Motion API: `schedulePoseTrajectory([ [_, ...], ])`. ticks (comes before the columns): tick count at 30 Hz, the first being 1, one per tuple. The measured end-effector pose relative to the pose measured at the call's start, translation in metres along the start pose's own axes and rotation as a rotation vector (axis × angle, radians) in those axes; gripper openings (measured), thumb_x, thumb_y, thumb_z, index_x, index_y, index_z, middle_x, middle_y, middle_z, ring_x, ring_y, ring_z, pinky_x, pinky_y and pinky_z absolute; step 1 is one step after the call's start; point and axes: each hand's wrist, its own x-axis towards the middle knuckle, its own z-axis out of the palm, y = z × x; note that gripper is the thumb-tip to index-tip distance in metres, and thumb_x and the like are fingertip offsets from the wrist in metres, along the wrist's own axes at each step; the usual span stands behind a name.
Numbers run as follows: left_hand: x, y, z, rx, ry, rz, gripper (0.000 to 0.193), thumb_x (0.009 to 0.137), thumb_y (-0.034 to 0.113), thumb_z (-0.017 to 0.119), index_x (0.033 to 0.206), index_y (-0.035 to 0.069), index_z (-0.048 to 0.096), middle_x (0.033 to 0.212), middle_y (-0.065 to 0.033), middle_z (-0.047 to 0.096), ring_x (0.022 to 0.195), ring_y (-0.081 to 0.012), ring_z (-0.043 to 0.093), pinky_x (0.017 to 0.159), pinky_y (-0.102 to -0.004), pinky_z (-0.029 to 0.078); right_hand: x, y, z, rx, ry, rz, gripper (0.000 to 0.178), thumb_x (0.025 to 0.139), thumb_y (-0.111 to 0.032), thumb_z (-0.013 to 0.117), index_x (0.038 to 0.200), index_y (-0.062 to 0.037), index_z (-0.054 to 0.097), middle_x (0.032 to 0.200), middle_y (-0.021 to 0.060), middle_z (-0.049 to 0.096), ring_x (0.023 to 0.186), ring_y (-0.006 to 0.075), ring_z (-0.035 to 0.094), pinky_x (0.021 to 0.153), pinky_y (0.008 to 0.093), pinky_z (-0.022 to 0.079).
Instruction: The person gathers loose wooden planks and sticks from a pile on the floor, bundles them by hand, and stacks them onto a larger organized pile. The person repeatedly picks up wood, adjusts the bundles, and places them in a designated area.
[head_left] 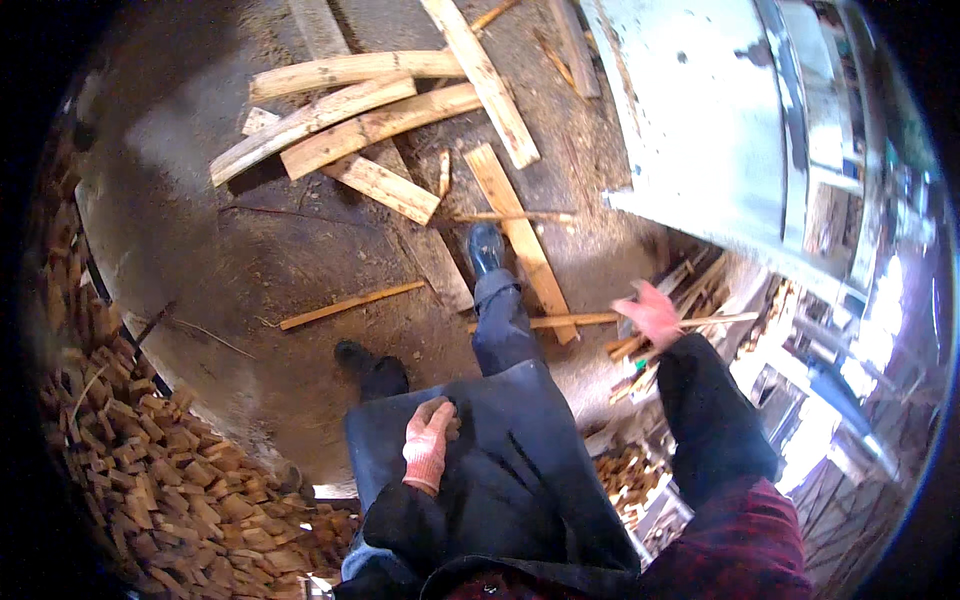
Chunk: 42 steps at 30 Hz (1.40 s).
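Right, my right hand (pixel 650 312) is clamped on thin sticks (pixel 640 322) for carrying, left hand (pixel 430 445) resting loosely curled on my apron (pixel 520 450).

Dusty dirt floor (pixel 250 250), scattered planks (pixel 380 125), stacked woodpile (pixel 150 470), daylight

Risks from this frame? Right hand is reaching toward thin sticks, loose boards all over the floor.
1. Trip: the forward boot stands beside a loose plank, with more boards scattered ahead.
2. Splinters: the right hand reaches into rough thin sticks; it is motion-blurred, so its grip is unclear.
3. Balance: the left hand rests on the apron, not bracing anything.
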Motion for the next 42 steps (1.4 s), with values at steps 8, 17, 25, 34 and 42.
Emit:
schedulePoseTrajectory([
  [8,0.008,0.042,0.022,-0.273,-0.012,0.004,0.037,0.091,0.020,0.061,0.120,-0.003,0.056,0.101,-0.0104,0.066,0.084,-0.0174,0.062,0.077,-0.0294,0.050,0.264,-0.262,0.039,-0.295,0.085,-0.195,0.097,0.070,-0.053,0.074,0.139,0.0039,0.036,0.135,0.0264,0.048,0.125,0.0362,0.047,0.105,0.0416,0.038],
  [17,0.023,0.071,0.040,-0.484,0.001,-0.047,0.044,0.090,0.024,0.063,0.122,-0.004,0.053,0.110,-0.0147,0.064,0.094,-0.0217,0.063,0.084,-0.0320,0.050,0.355,-0.263,0.086,-0.077,0.182,-0.144,0.068,0.064,-0.030,0.084,0.111,0.0084,0.054,0.101,0.0229,0.065,0.091,0.0319,0.064,0.080,0.0383,0.051],
  [25,0.050,0.092,0.041,-0.462,-0.082,0.167,0.057,0.088,0.031,0.065,0.130,-0.003,0.045,0.115,-0.0123,0.060,0.104,-0.0225,0.059,0.090,-0.0328,0.046,0.159,-0.287,0.030,0.391,-0.031,-0.264,0.057,0.066,-0.016,0.079,0.112,0.0037,0.054,0.089,0.0131,0.064,0.078,0.0200,0.061,0.070,0.0336,0.051],
  [34,0.110,0.123,-0.002,-1.127,-0.150,0.216,0.057,0.078,0.017,0.065,0.128,-0.002,0.045,0.113,-0.0146,0.057,0.106,-0.0289,0.057,0.096,-0.0420,0.047,0.069,-0.368,0.141,-0.242,-1.117,-0.883,0.088,0.072,-0.051,0.073,0.140,-0.0045,0.040,0.136,0.0255,0.046,0.129,0.0357,0.044,0.108,0.0427,0.035],
  [42,0.106,0.106,-0.044,-1.213,-0.134,0.274,0.052,0.074,0.009,0.061,0.124,0.003,0.046,0.108,-0.0190,0.059,0.096,-0.0356,0.061,0.090,-0.0472,0.051,0.201,-0.405,0.240,-0.468,0.098,-0.484,0.110,0.063,-0.044,0.082,0.142,0.0044,0.023,0.139,0.0312,0.037,0.127,0.0438,0.039,0.104,0.0443,0.037],
])
